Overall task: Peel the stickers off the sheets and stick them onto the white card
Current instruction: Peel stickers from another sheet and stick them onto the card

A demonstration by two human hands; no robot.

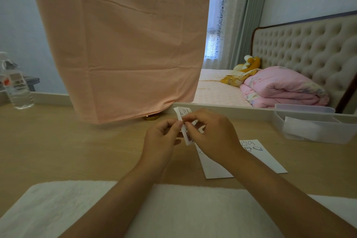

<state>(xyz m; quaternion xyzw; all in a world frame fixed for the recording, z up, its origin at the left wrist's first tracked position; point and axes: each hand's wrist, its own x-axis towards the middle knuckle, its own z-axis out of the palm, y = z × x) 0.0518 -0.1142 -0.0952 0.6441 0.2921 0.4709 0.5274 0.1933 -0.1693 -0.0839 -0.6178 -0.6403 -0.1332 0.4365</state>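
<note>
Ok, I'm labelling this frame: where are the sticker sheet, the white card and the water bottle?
sticker sheet [182, 111], head view, top corner above the fingers
white card [267, 160], head view, bare paper right of the forearm
water bottle [18, 91], head view, clear body

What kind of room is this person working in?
Probably a bedroom: a tufted headboard, a folded pink quilt on the bed and curtains at a window.

Left hand [162, 139], right hand [214, 137]; pinch grips
</note>
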